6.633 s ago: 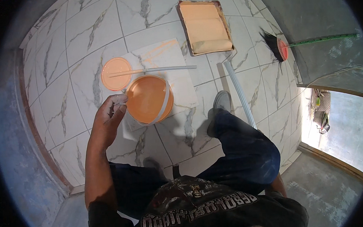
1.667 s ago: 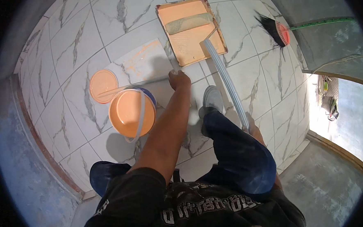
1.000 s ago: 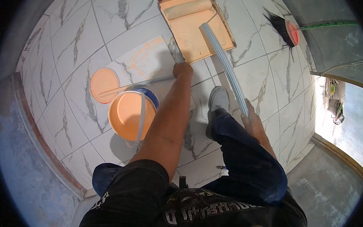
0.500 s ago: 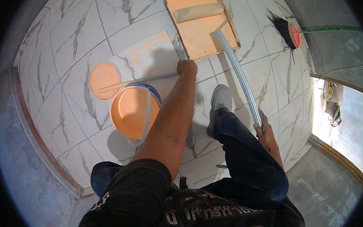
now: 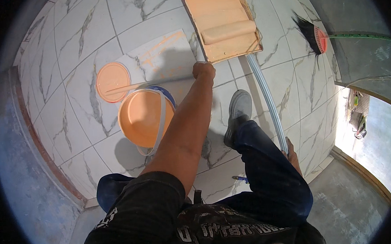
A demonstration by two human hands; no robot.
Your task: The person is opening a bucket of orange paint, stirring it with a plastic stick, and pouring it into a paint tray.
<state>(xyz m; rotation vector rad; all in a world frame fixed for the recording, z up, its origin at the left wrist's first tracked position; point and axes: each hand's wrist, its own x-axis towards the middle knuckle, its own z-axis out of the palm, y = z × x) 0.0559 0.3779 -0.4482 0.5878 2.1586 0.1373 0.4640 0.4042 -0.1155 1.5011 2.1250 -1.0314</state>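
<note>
My left hand (image 5: 204,70) is closed at the near left corner of a paint tray (image 5: 234,54) coated in peach paint. A long pale stick (image 5: 147,84) stretches from the lid to beside my left wrist, its right end hidden. In my right hand (image 5: 292,154) is the ribbed grey handle of a paint roller (image 5: 228,32). The peach-coated roller lies across the lower part of the tray. Left of my forearm stands a bucket (image 5: 138,118) of peach paint with a white handle. Its round lid (image 5: 113,80) lies on the floor behind, paint on it.
A paint-streaked sheet (image 5: 158,53) lies on the marbled tile floor between lid and tray. A black-bristled broom head (image 5: 313,36) with a green handle is at the right. A small blue object (image 5: 240,179) lies near my leg. A doorway (image 5: 359,118) opens far right.
The roller has come down the tray toward me and is now coated in peach paint. My right hand has drawn the handle back, lower and partly behind my knee.
</note>
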